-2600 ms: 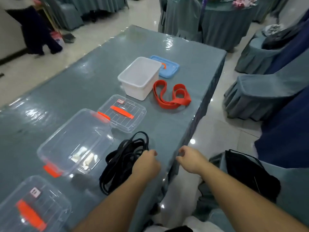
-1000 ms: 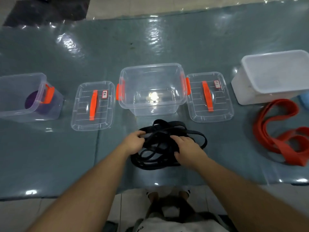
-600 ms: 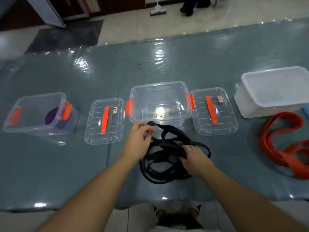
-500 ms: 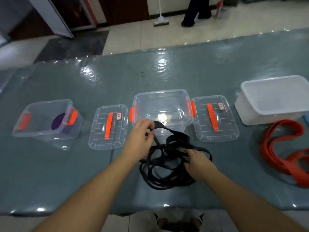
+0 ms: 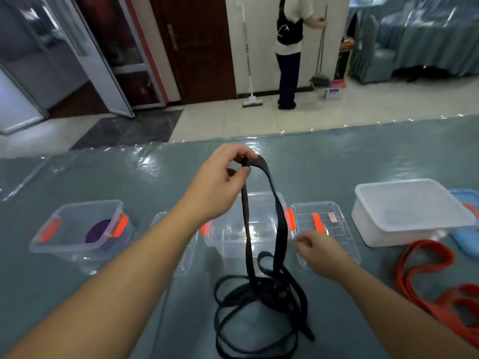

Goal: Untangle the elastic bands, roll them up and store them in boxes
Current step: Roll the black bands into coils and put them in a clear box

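A long table [image 5: 363, 156] under a glossy grey-green cover runs across the foreground of a tiled hall; behind it a person [image 5: 289, 47] stands at the wall beside a mop [image 5: 248, 60]. The black elastic band [image 5: 259, 296] lies near the table's front edge as a tangled heap of flat, narrow, matte strap, its coils crossing one another in loose overlapping loops. One loop rises out of the heap as two near-parallel strands, folded over at the top. The left hand [image 5: 220, 185] is raised above the table and pinches this fold between thumb and fingertips. The right hand [image 5: 321, 252] hovers low, just right of the raised strands, fingers loosely curled and holding nothing. Directly behind the heap stands an open clear box [image 5: 259, 224] with orange latches, seen between the raised strands. Its clear lid [image 5: 334, 224] with an orange handle lies flat to the right, partly covered by the right hand. To the left sits another clear box [image 5: 77, 229] containing a rolled purple band [image 5: 97, 231]. A white box [image 5: 409, 211] stands at far right, and the red elastic band [image 5: 435, 283] lies in front of it in wide, flat folded loops.
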### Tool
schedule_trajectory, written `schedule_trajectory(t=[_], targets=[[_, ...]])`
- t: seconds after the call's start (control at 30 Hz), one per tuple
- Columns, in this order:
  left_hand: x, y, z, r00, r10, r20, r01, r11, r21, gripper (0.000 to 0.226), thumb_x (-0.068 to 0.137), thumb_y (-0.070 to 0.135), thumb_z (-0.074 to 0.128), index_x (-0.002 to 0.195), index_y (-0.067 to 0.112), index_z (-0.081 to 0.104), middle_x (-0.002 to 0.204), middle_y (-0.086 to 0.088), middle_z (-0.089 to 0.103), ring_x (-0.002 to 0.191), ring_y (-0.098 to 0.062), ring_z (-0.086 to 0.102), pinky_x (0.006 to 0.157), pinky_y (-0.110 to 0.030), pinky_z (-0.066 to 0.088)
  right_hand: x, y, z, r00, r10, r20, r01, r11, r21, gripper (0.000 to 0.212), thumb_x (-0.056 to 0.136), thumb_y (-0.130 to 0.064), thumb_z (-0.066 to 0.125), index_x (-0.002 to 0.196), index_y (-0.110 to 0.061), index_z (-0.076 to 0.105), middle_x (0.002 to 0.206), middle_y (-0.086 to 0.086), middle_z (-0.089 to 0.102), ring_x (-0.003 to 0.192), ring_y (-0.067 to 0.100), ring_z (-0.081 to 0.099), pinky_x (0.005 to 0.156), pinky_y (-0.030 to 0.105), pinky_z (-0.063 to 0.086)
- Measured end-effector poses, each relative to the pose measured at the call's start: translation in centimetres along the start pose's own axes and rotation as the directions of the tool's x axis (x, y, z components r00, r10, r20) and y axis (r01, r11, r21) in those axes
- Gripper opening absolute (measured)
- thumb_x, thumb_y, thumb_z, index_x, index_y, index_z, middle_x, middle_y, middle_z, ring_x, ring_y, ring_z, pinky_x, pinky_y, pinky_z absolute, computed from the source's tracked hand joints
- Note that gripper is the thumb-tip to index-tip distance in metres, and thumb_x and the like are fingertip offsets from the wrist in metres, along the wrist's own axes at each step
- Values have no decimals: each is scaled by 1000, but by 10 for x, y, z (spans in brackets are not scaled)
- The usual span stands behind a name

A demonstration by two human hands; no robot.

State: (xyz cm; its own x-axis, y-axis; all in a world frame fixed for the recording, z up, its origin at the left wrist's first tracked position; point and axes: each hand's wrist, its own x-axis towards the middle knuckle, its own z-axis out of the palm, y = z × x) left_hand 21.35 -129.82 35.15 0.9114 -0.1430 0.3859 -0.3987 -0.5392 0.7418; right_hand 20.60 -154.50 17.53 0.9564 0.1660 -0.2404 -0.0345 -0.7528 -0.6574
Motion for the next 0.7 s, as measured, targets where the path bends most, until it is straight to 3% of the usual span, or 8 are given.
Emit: schedule_trajectory(t=[0.07, 0.17, 0.3, 0.4, 0.5, 0.63, 0.7], targets=[[11, 17, -10, 999, 43, -3, -43, 999, 5, 39, 99, 4, 62, 106, 42, 63, 113, 12, 64, 109, 0, 60, 88, -17, 50, 5, -35, -30, 986, -68, -151, 107, 959, 264, 16, 103, -25, 58, 111, -34, 70, 101, -17, 72, 98, 7, 68, 86, 22, 48], [27, 41, -25, 997, 81, -4, -81, 997, -10, 30, 100, 8, 63, 113, 34, 68, 115, 7, 67, 109, 0, 61, 91, -20, 53, 1, -94, -75, 941, -186, -281, 311, 799, 514, 23, 104, -31, 51, 115, -39, 69, 113, -14, 72, 111, 7, 66, 103, 36, 52], [43, 72, -46, 991, 129, -36, -131, 991, -39, 26, 100, 7, 64, 117, 25, 71, 113, 9, 71, 110, 1, 63, 90, -14, 53, -20, -168, -125, 858, -404, -317, 513, 658, 551, 32, 97, -49, 47, 122, -46, 67, 125, -12, 71, 123, 7, 63, 107, 37, 49], [54, 92, -65, 981, 182, -64, -186, 981, -63, 23, 98, 9, 69, 116, 23, 73, 110, 10, 73, 109, -2, 66, 94, -17, 53, -31, -210, -148, 810, -472, -349, 586, 617, 526, 29, 101, -47, 44, 116, -51, 68, 121, -15, 73, 121, 4, 64, 110, 42, 48], [62, 110, -83, 970, 234, -68, -240, 966, -96, 25, 97, 9, 71, 117, 23, 73, 110, 8, 76, 108, -8, 71, 97, -30, 58, -35, -235, -166, 769, -487, -414, 639, 582, 502, 28, 104, -43, 45, 120, -41, 67, 116, -12, 73, 116, 7, 67, 108, 45, 51], [67, 130, -99, 957, 284, -68, -289, 953, -87, 27, 95, 9, 72, 119, 22, 73, 110, 6, 75, 106, -9, 71, 92, -28, 60, -40, -257, -183, 746, -535, -397, 645, 431, 631, 32, 111, -27, 40, 127, -20, 66, 116, 8, 75, 107, 22, 74, 95, 40, 58], [69, 136, -104, 943, 322, -87, -325, 945, -27, 27, 94, 12, 74, 119, 24, 74, 111, 8, 73, 107, -9, 69, 92, -28, 60, -43, -264, -189, 749, -559, -355, 617, 394, 681, 36, 112, -30, 37, 126, -17, 68, 111, 14, 75, 95, 30, 74, 85, 39, 59]])
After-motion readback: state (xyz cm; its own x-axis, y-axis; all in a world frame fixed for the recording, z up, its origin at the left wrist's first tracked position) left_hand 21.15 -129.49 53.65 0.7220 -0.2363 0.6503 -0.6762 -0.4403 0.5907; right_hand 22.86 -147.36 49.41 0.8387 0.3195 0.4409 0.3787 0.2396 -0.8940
